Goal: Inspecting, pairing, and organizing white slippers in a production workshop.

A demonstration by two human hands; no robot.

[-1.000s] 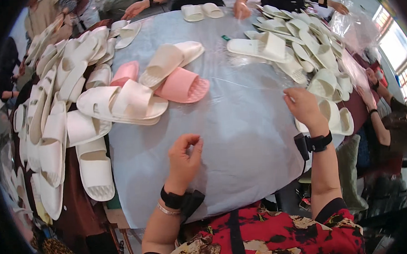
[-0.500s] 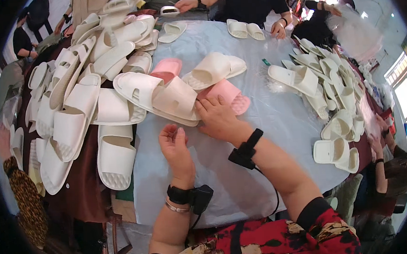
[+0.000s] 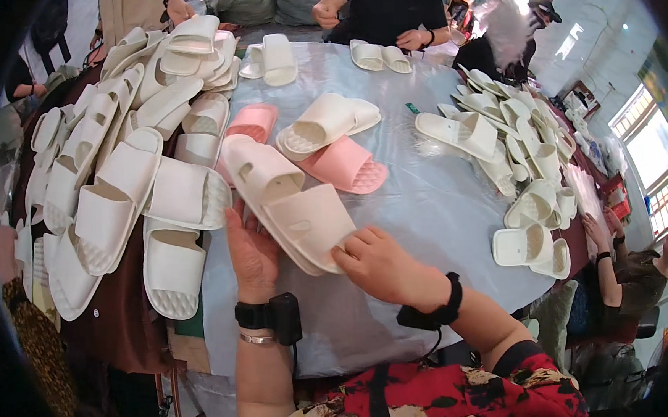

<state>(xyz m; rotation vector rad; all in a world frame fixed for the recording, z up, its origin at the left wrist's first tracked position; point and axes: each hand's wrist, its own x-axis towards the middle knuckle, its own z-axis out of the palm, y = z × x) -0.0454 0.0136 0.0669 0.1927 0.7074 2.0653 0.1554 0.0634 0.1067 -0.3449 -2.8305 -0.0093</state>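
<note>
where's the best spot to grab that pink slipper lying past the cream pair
Probably the pink slipper by its wide strap, coming from above on the near right side: its strap arches up off the sole, and a cream slipper overlaps its far end.

Pink slippers mid worktop, white slipper pile left, another pile right, people seated behind.

A second ago both hands lay apart on the bare table. Now the left hand and right hand have closed together on a pair of cream slippers, gripping them from either side.
</note>
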